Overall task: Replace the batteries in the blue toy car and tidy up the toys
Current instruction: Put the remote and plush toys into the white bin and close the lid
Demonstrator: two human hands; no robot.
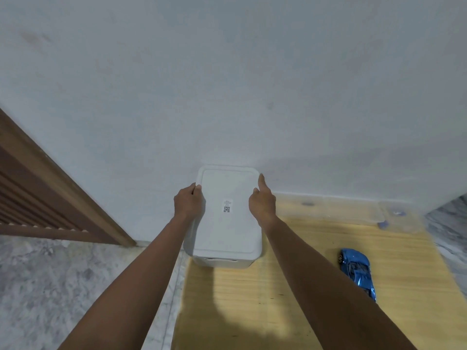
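A white lidded storage box [227,233] stands against the wall at the back left corner of a yellow wooden mat [290,286]. A small QR label sits on the middle of its lid. My left hand [188,202] grips the left edge of the lid with curled fingers. My right hand [261,202] lies along the right edge of the lid, its index finger stretched toward the far right corner. The blue toy car [357,271] lies on the mat to the right of my right forearm, apart from both hands.
A pale wall [227,84] rises right behind the box. A brown wooden slatted door and frame [38,193] stand at the left. Grey marble floor [63,286] surrounds the mat. A clear plastic container [389,213] with blue clips lies at the mat's far right.
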